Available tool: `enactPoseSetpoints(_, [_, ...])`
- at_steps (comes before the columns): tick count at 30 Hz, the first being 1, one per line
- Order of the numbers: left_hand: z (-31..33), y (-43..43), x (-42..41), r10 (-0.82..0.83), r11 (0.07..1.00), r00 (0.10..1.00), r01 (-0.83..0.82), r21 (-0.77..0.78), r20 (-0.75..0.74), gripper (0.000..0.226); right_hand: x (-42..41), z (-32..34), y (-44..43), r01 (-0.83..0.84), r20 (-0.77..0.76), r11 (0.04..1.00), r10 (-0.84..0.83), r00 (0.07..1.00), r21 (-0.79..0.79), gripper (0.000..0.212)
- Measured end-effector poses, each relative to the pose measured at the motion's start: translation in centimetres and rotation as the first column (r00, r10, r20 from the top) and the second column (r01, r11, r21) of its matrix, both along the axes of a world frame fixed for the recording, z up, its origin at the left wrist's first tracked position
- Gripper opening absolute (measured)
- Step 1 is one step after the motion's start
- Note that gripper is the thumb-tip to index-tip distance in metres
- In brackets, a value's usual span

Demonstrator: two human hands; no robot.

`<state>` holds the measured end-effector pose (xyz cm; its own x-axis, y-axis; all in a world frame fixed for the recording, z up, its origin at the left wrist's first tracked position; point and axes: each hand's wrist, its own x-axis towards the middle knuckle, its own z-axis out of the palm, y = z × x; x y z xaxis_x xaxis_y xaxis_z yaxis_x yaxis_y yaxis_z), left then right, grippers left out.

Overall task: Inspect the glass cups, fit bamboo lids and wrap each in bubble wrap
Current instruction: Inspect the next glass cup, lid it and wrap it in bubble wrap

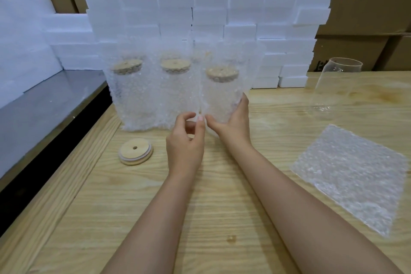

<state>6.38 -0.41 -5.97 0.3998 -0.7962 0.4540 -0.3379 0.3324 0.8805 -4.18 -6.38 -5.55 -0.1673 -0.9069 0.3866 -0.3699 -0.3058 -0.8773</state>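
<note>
Your left hand [185,140] pinches the loose wrap edge [200,104] between thumb and fingertips, low on the front of the wrapped cup [222,93], which stands on the worktop [222,184]. Draw that edge snug across the layer beneath, without tipping the cup. Your right hand [236,118] curls round the cup's right side; brace there while the seam closes. Further right, the bare glass cup [333,87] and a flat bubble wrap sheet [349,176] look like the next job.
</note>
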Motion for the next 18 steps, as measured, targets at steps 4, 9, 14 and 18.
enactPoseSetpoints(4, [0.2, 0.1, -0.3, 0.01, 1.0, 1.0, -0.009, -0.012, 0.022, 0.016, 2.2, -0.3, -2.0, 0.077, -0.024, 0.997, -0.077, 0.997, 0.019, 0.104])
enactPoseSetpoints(9, [0.2, 0.3, -0.4, 0.022, 1.0, 0.999, -0.022, -0.008, 0.023, 0.03, 3.4, -0.4, -3.3, 0.098, -0.053, 0.994, -0.096, 0.994, 0.038, 0.101])
enactPoseSetpoints(14, [0.0, 0.1, -0.6, 0.051, 0.999, 0.998, -0.05, -0.008, 0.046, 0.036, 4.0, -0.4, -3.7, 0.119, -0.112, 0.992, -0.115, 0.987, 0.032, 0.097])
enactPoseSetpoints(18, [0.0, 0.2, -0.7, 0.061, 0.998, 0.995, -0.06, -0.024, 0.081, 0.037, 4.1, -0.2, -3.7, 0.107, -0.112, 0.993, -0.102, 0.989, 0.047, 0.097])
